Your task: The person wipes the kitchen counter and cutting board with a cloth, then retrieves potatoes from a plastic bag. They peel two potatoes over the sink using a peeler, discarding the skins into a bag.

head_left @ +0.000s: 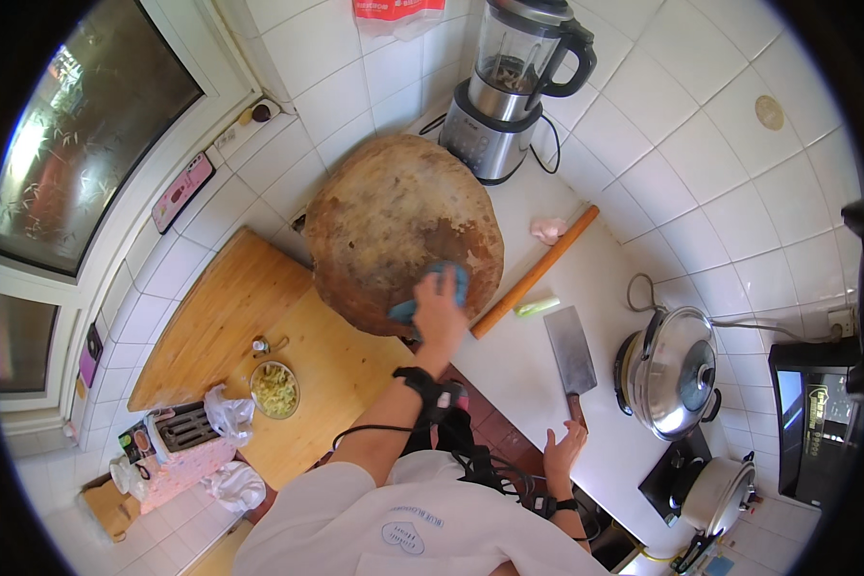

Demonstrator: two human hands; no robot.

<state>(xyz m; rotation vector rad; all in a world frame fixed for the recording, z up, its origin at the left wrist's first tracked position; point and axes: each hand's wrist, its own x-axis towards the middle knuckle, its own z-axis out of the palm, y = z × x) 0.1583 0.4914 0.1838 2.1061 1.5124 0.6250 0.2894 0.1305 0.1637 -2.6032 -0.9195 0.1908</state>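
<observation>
My left hand [439,312] presses a blue cloth [461,280] onto a large round wooden chopping board [394,211], its fingers closed over the cloth. Dark, damp-looking patches mark the board's surface around the cloth. My right hand [564,451] rests at the white counter's edge with fingers apart, holding nothing. Just beyond its fingertips lies a cleaver [569,350], its wooden handle pointing toward that hand. A rolling pin [538,269] lies slantwise between the board and the cleaver. Next to the pin are a short green vegetable piece [537,306] and a crumpled pale pinkish thing [549,228].
Behind the board stands a blender [499,91]. A lidded steel pot [677,370] and a pressure cooker [718,494] stand at right. On the left wooden table [346,384] are a bowl of chopped greens [276,390] and a small bottle [260,345]. Plastic bags [228,413] lie by its edge.
</observation>
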